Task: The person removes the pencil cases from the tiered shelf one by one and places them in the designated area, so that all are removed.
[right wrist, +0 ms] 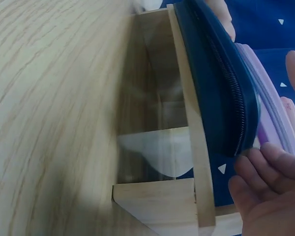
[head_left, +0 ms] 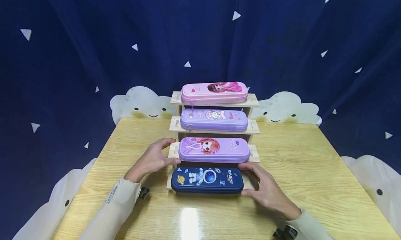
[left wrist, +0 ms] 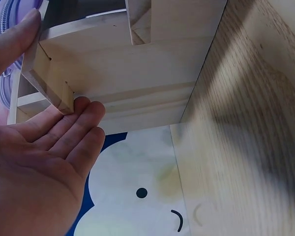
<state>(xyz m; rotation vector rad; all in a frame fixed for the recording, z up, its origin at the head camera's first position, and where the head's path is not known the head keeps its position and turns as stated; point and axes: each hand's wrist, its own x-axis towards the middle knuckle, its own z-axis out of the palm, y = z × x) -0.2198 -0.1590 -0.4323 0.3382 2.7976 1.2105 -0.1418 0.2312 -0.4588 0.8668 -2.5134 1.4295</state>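
On a stepped wooden rack (head_left: 254, 153) lie pencil cases, one per tier. The lowest is a navy pencil case (head_left: 230, 188) with space pictures. My right hand (head_left: 266, 189) holds its right end, index finger at the back corner and thumb at the front; fingertips (right wrist: 248, 164) meet the zipped end in the right wrist view. Above lies a lilac pencil case (head_left: 225, 151) with a doll picture. My left hand (head_left: 151, 160) grips the left end of that tier, thumb (left wrist: 27, 27) in front, fingers behind the wooden end piece (left wrist: 49, 81).
Higher up are a purple pencil case (head_left: 200, 120) and, on top, a pink pencil case (head_left: 198, 94). The rack stands on a wood-grain table (head_left: 297, 156). Behind hangs a navy curtain (head_left: 203, 34) with white triangles and clouds.
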